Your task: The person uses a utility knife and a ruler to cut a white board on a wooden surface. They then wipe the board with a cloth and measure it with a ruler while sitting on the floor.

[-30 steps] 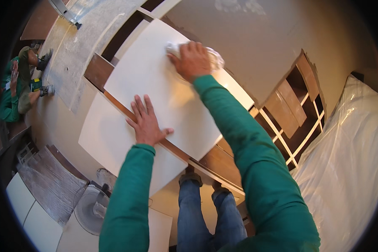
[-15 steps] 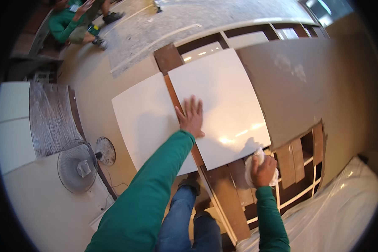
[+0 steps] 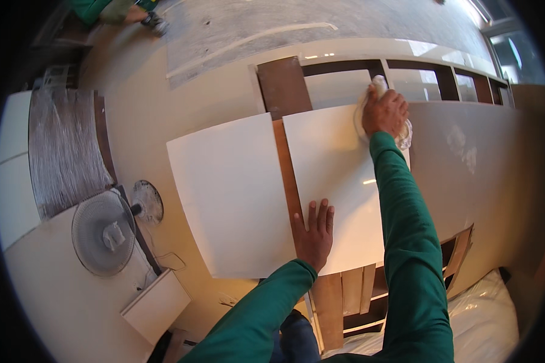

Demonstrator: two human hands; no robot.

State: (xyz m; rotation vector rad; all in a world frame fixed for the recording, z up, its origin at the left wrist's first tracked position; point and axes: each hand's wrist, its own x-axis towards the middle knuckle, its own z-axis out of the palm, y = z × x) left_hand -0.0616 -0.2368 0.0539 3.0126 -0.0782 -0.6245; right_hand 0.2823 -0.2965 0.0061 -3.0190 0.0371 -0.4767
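Two glossy white panels lie side by side, a left panel (image 3: 230, 199) and a right panel (image 3: 333, 163), with a strip of brown board (image 3: 286, 175) showing between them. My left hand (image 3: 313, 239) rests flat near the close edge of the right panel, fingers spread. Stretched out to that panel's far right corner, my right hand (image 3: 386, 114) is closed round a crumpled white rag (image 3: 404, 136). Part of the rag sticks out above the fingers, and the palm hides the rest. My right forearm covers the panel's right edge.
A large grey-brown board (image 3: 460, 157) extends to the right, beside an open brown cabinet frame (image 3: 345, 68). At the left are a fan (image 3: 103, 233), a film-wrapped stack (image 3: 66, 151) and a small white board (image 3: 156, 305). Another person's leg (image 3: 130, 15) shows at upper left.
My right hand has carried the rag from the panel's near right corner to its far right corner. My left hand now lies closer to the panel's near edge. The view has shifted.
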